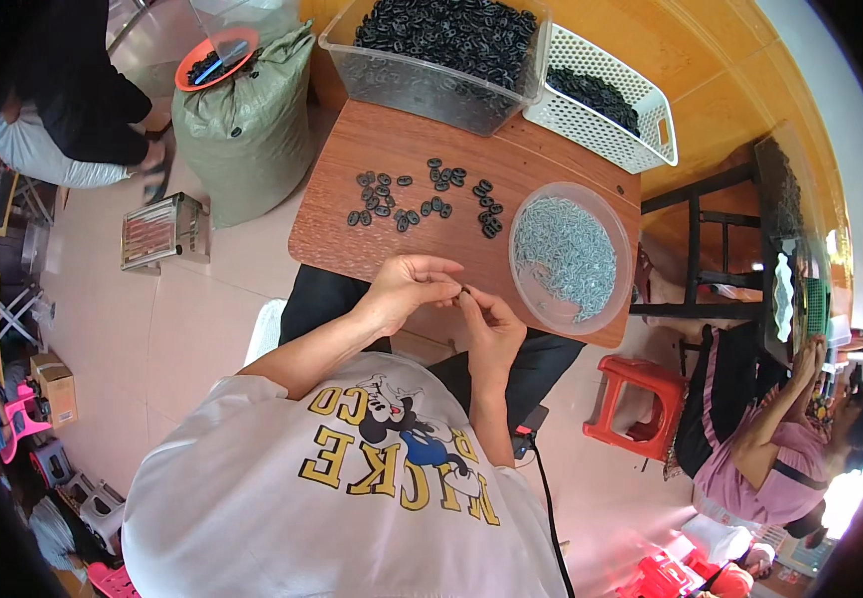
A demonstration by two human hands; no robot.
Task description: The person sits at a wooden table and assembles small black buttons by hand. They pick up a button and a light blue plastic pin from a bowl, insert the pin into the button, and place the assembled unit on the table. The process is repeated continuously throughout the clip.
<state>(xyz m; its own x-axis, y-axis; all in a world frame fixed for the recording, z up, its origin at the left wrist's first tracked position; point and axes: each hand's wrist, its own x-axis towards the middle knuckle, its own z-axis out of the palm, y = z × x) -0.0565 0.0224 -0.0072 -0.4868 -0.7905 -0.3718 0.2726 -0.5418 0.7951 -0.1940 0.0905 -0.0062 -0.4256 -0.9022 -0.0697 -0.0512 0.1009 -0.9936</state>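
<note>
My left hand (412,291) and my right hand (492,329) meet in front of the table's near edge, thumbs and fingertips pinched together. Between them sits a small dark piece (463,290), mostly covered by the fingers; its exact shape cannot be made out. Beyond the hands, several small black oval pieces with holes (402,221) lie in loose groups on the brown wooden table (337,244). To the right of these, a round clear plastic tub (627,261) holds a heap of small silvery screws or pins (563,254).
A clear bin (422,85) and a white perforated basket (651,148), both with black pieces, stand at the table's far side. Left are a full sack (242,149) bearing an orange bowl (249,42), and a low metal stool (164,231). A red stool (637,409) and a seated person (765,448) are right.
</note>
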